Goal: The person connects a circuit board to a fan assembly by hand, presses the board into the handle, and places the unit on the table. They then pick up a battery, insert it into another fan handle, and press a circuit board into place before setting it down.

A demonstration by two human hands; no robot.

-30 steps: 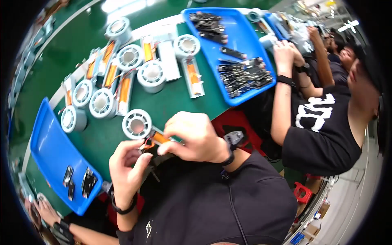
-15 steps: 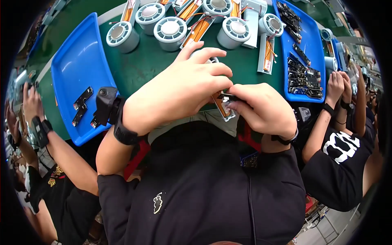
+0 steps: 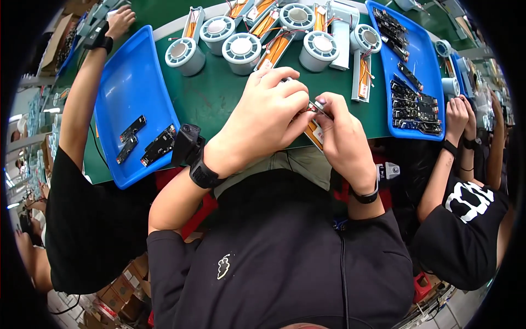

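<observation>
Over the table's near edge, my left hand [image 3: 269,112] is closed around a light-blue device whose open handle [image 3: 314,133] shows an orange strip inside. Most of the device is hidden by that hand. My right hand [image 3: 346,134] pinches a small dark circuit board [image 3: 322,109] between thumb and fingers. The board is tilted at the handle, close to my left fingertips; whether it touches the handle I cannot tell.
Several light-blue devices with round vented heads [image 3: 241,49] and open handles stand across the green table [image 3: 219,101]. On the left, a blue tray [image 3: 129,82] holds a few dark boards [image 3: 159,145]; a right-hand blue tray [image 3: 402,104] holds many. Co-workers sit on both sides.
My right hand has turned more upright, and the circuit board is now angled upward. The left co-worker's arm has reached farther up the table. The whole view has shifted slightly.
</observation>
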